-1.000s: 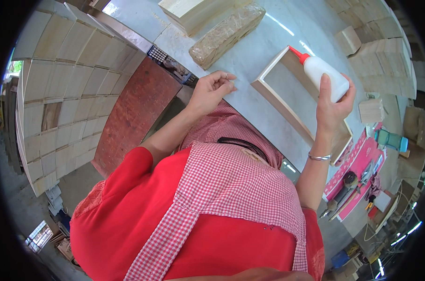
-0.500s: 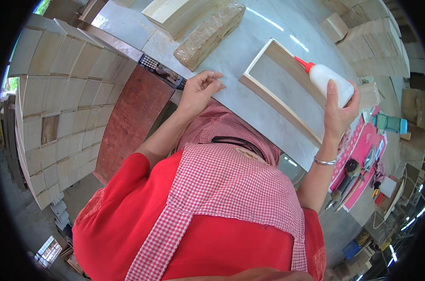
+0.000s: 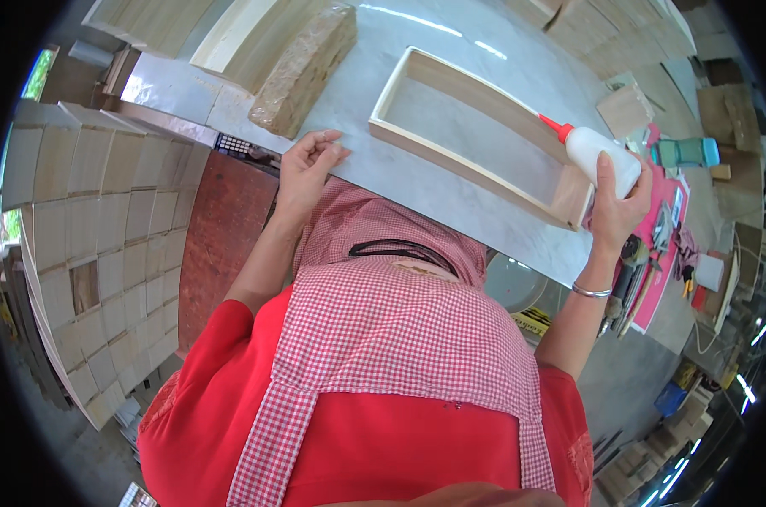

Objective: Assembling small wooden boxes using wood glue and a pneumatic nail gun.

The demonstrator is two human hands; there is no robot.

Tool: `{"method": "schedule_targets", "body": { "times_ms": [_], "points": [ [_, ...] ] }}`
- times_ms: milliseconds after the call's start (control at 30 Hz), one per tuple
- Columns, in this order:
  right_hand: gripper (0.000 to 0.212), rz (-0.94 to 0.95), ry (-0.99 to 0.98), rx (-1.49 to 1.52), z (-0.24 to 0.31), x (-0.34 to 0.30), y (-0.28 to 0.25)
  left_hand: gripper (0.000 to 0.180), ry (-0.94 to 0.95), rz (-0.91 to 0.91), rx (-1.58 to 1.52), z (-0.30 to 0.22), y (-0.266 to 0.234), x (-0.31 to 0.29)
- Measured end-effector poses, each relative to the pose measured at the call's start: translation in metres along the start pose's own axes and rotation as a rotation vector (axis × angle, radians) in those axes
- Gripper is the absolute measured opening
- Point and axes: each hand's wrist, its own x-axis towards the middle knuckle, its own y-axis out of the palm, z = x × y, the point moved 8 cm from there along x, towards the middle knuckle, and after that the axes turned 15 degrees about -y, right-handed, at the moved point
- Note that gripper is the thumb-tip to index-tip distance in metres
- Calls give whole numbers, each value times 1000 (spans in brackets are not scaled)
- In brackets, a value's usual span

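My right hand (image 3: 621, 198) is wrapped round a white squeeze bottle (image 3: 601, 160) with a red pointed nozzle, tilted to the left. The nozzle tip is at the top edge of the far long side of a wooden rectangular frame (image 3: 467, 160); whether it touches, I cannot tell. The frame lies on the table, and its near right corner is close to my right hand. By the table's front edge, my left hand (image 3: 307, 169) has loosely curled fingers, slightly apart, with nothing visible in them. It is just below a block wrapped in clear film (image 3: 303, 72).
Stacked wooden pieces (image 3: 104, 245) stand at left beside a reddish-brown board (image 3: 218, 245). More wood (image 3: 611, 29) is piled at the far right of the grey table (image 3: 383, 186). A teal bottle (image 3: 685, 152) and tools on pink cloth (image 3: 653, 275) lie to the right.
The view has shifted, so the table things appear further left. My right hand still grips the bottle, with its nozzle further right along the frame's far side. My left hand stays loosely curled.
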Motion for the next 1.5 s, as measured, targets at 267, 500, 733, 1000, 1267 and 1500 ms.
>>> {"method": "schedule_targets", "body": {
  "times_ms": [267,500,733,1000,1267,1500],
  "points": [
    [42,-56,80,-58,-32,-14,-50,23,22,-33,86,-2,-3,2],
    [42,-67,98,-180,-47,-21,-81,23,16,-55,115,-2,-2,4],
    [42,-74,110,-204,-51,-27,-93,21,40,-81,119,-4,-4,1],
    [41,-19,139,-215,-39,-42,-108,21,43,-76,84,-2,-5,3],
    [40,39,153,-183,-16,-65,-126,21,53,-58,77,-2,-2,5],
    [38,25,289,-75,-7,-74,-126,26,71,-30,61,1,-7,4]
  ]
}}
